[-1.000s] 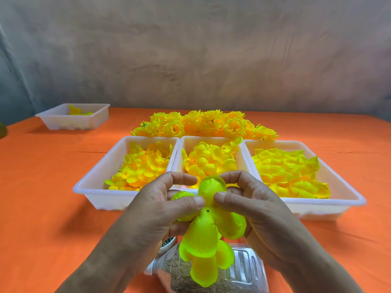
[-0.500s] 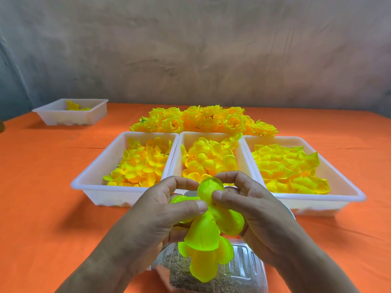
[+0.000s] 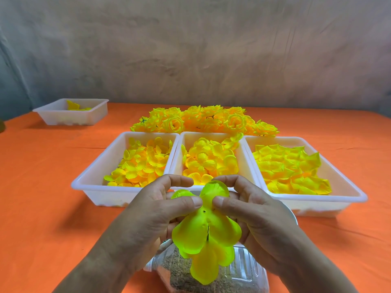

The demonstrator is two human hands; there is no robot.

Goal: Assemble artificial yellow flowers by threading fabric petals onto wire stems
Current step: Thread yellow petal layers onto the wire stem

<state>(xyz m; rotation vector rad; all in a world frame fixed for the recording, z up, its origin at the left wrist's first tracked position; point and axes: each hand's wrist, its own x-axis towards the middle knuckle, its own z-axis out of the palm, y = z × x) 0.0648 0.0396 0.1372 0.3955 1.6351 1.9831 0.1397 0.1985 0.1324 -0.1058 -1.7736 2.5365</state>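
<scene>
While three white trays [image 3: 127, 193] of yellow petals sit mid-table, a petal piece [image 3: 206, 231] is pinched above the near edge by both hands, left hand [image 3: 152, 216] and right hand [image 3: 251, 216], over a clear bottle [image 3: 243, 269].

Matt cloth petals [image 3: 206, 231], glossy plastic trays [image 3: 96, 176].

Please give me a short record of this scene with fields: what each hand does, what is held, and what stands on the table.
left hand: pinches the petal piece near its top
right hand: pinches the same piece
held item: yellow-green, small holes visible
front row: three white trays side by side, holding yellow petals
behind them: pile of finished flowers
far left: small tray, few petals
under the hands: clear container
</scene>
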